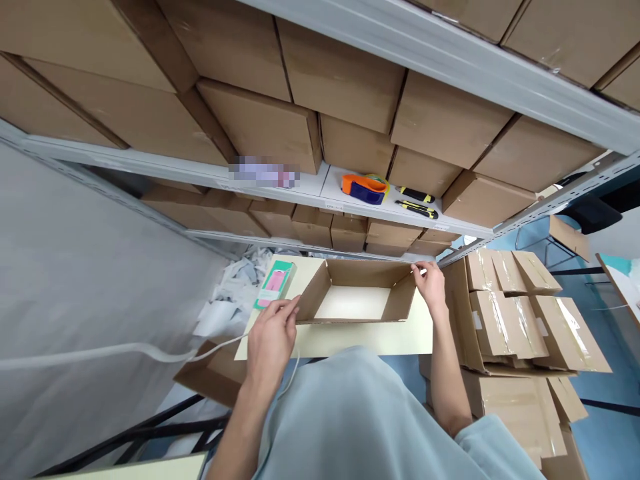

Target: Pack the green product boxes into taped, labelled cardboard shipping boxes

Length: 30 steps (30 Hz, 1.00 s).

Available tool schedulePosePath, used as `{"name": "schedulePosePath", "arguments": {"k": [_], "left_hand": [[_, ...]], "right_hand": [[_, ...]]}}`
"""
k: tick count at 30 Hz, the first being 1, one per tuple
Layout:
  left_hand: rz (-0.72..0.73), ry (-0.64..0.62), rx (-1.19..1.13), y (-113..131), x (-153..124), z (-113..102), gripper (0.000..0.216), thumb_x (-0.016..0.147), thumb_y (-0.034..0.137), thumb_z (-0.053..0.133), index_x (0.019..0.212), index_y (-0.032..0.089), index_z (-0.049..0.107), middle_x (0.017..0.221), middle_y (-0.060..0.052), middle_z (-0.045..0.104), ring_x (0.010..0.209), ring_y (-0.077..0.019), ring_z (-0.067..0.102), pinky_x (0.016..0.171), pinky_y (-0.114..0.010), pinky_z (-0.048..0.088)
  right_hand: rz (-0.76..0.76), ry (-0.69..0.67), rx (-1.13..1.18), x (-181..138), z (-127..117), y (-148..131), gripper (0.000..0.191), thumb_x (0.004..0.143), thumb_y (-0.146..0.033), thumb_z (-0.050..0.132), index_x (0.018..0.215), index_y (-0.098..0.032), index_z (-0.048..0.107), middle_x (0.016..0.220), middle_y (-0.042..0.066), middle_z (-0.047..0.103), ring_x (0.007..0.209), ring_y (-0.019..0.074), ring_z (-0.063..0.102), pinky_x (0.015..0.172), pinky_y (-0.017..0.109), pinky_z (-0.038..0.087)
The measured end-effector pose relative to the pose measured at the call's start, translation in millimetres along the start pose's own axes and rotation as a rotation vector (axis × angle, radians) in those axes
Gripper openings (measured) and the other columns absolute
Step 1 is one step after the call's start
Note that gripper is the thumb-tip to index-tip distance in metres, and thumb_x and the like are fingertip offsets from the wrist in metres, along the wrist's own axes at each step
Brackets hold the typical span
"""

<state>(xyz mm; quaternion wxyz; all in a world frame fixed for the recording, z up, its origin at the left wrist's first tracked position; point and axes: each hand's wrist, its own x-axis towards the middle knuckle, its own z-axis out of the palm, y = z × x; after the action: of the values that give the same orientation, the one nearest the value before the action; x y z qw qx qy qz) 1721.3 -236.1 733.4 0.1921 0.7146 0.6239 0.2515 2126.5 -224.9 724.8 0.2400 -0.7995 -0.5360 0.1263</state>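
Observation:
Between my hands is a brown cardboard box (370, 272), its walls standing and its middle open, so the pale tabletop (345, 339) shows through. My left hand (273, 337) pinches the box's near left corner between thumb and fingers. At the far right corner, my right hand (430, 283) grips the edge with thumb and fingertips. A green and pink packaged box (275, 285) lies on the table just beyond my left hand. A white cable (150, 348) passes by my left wrist.
Shelves (315, 190) packed with cardboard boxes (350, 60) rise ahead. An orange and blue tape dispenser (364, 189) and two yellow-black utility knives (417, 202) lie on the shelf. Taped cartons (515, 327) are stacked at right. Crumpled white material (235, 287) lies at left.

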Motion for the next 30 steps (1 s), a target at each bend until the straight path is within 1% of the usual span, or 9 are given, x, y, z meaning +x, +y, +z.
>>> {"name": "schedulePosePath", "arguments": {"k": [3,7,12,15,18,22,26,28,30], "left_hand": [[0.066,-0.048,0.027,-4.1,-0.9,-1.9,0.042,0.107,0.037,0.045,0.121,0.026,0.082,0.105,-0.01,0.077,0.097,-0.0315,0.074,0.09,-0.043,0.059],[0.131,-0.14,-0.007,-1.9,-2.1,0.9,0.042,0.109,0.04,0.046,0.13,0.026,0.079,0.108,-0.009,0.076,0.092,-0.0267,0.074,0.083,-0.036,0.059],[0.122,-0.23,-0.048,0.8,1.1,7.9,0.048,0.109,0.047,0.048,0.144,0.027,0.073,0.115,-0.008,0.073,0.081,-0.0206,0.073,0.074,-0.03,0.057],[0.121,-0.301,-0.122,-0.2,6.2,11.9,0.047,0.11,0.045,0.044,0.142,0.03,0.076,0.118,-0.006,0.074,0.087,-0.0183,0.075,0.081,-0.026,0.058],[0.141,-0.361,-0.183,-4.0,10.9,17.8,0.046,0.11,0.042,0.044,0.138,0.029,0.078,0.125,-0.006,0.076,0.102,-0.0196,0.077,0.092,-0.027,0.06],[0.191,-0.433,-0.218,-14.5,15.0,32.1,0.048,0.104,0.03,0.041,0.123,0.027,0.085,0.132,-0.008,0.079,0.123,-0.0249,0.075,0.11,-0.038,0.059],[0.2,-0.475,-0.207,-25.9,17.7,46.0,0.048,0.096,0.027,0.045,0.118,0.028,0.087,0.133,-0.006,0.082,0.13,-0.0283,0.073,0.119,-0.049,0.056],[0.185,-0.464,-0.211,-29.1,18.4,49.8,0.048,0.094,0.029,0.047,0.123,0.026,0.085,0.132,-0.007,0.083,0.13,-0.0293,0.073,0.119,-0.05,0.056],[0.162,-0.451,-0.221,-29.5,18.7,51.6,0.051,0.092,0.03,0.048,0.129,0.023,0.082,0.135,-0.009,0.082,0.131,-0.0298,0.073,0.12,-0.048,0.056]], "right_hand": [[0.003,-0.006,-0.009,6.3,1.8,-0.7,0.046,0.107,-0.052,0.052,0.107,-0.018,0.083,0.103,0.012,0.075,0.073,0.0224,0.067,0.086,0.038,0.053],[0.002,-0.007,-0.035,10.6,3.5,-5.3,0.047,0.108,-0.052,0.051,0.111,-0.017,0.083,0.112,0.014,0.077,0.074,0.0225,0.068,0.084,0.037,0.053],[-0.005,0.028,0.014,5.1,8.1,-14.5,0.056,0.107,-0.059,0.05,0.13,-0.015,0.077,0.115,0.016,0.081,0.079,0.0257,0.071,0.086,0.038,0.053],[0.024,0.026,0.072,0.4,13.8,-22.3,0.055,0.106,-0.063,0.052,0.124,-0.017,0.077,0.107,0.013,0.083,0.08,0.0258,0.072,0.087,0.037,0.054],[0.054,0.012,0.077,-0.4,20.0,-29.7,0.049,0.107,-0.062,0.052,0.112,-0.02,0.077,0.099,0.01,0.083,0.08,0.0254,0.074,0.085,0.036,0.053],[0.117,0.028,0.046,2.2,28.5,-36.7,0.043,0.104,-0.061,0.057,0.11,-0.021,0.073,0.086,0.006,0.08,0.082,0.027,0.075,0.081,0.035,0.051],[0.188,0.084,0.108,1.0,35.8,-38.8,0.048,0.1,-0.069,0.058,0.111,-0.022,0.066,0.086,0.006,0.079,0.082,0.0273,0.076,0.079,0.035,0.053],[0.217,0.009,0.231,-3.2,37.2,-36.8,0.051,0.097,-0.072,0.06,0.115,-0.024,0.061,0.087,0.004,0.08,0.082,0.0263,0.077,0.078,0.035,0.057],[0.231,-0.148,0.423,-10.3,36.1,-32.0,0.057,0.096,-0.075,0.062,0.125,-0.026,0.053,0.091,0.003,0.081,0.083,0.0251,0.079,0.075,0.035,0.061]]}}
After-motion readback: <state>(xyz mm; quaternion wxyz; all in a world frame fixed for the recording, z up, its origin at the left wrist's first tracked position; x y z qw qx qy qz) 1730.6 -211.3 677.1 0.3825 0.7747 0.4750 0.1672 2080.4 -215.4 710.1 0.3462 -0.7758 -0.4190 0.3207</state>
